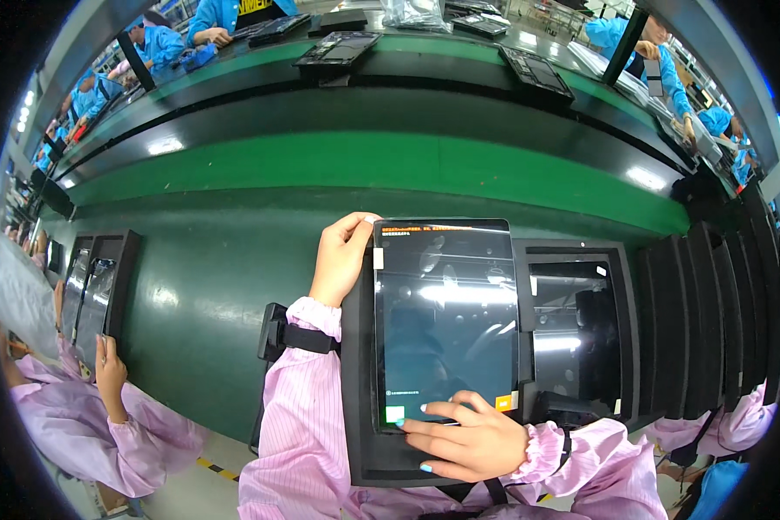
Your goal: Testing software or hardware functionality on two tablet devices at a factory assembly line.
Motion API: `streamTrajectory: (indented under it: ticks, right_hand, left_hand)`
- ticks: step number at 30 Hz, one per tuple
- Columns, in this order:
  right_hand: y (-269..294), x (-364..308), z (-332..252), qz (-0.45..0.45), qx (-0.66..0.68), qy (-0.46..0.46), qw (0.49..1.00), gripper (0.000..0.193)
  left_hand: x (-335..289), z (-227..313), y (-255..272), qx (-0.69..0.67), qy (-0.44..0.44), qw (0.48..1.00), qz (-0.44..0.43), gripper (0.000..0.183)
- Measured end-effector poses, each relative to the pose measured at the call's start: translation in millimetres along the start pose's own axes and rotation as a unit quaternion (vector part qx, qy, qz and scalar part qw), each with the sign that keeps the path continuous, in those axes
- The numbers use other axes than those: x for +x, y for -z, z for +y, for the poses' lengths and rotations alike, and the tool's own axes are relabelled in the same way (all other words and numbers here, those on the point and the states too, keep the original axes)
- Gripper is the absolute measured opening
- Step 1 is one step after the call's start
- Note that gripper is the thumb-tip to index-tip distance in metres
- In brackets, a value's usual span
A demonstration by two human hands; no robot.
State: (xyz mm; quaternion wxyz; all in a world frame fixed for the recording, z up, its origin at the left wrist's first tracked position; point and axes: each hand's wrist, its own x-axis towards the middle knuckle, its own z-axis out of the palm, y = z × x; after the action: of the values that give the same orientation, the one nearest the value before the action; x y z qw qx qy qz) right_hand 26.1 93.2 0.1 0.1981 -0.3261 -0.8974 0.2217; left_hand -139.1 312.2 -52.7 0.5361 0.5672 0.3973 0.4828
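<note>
A tablet (446,321) with a lit dark screen stands a little raised over a black foam tray (390,472). On its screen are a green square (394,414) at lower left and an orange square (503,403) at lower right. My left hand (341,260) grips the tablet's upper left edge, its thumb at the corner. Across the lower screen lies my right hand (468,436), fingers spread, with a fingertip close to the green square; whether it touches the glass I cannot tell. A second tablet (572,338), screen dark, rests in the tray's right compartment.
Several black foam trays (702,321) stand on edge at the right. Beyond the green bench (208,260) runs a dark conveyor (390,108) below a shelf with opened devices (338,50). At left, a co-worker's hand (110,377) is at another tray (123,286).
</note>
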Motion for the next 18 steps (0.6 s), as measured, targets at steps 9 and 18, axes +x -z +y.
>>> streamTrajectory:
  ticks: [9, 18]
  right_hand:
    - [-4.3, 0.2, 0.0, -0.045, -0.024, -0.007, 0.999, 0.038]
    - [3.4, 3.2, 1.3, 0.096, -0.075, -0.103, 0.987, 0.026]
  left_hand:
    - [-1.5, 0.8, 2.6, 0.032, -0.001, 0.999, 0.011, 0.022]
    - [-1.3, -2.4, 6.2, 0.014, -0.009, 1.0, -0.003, 0.024]
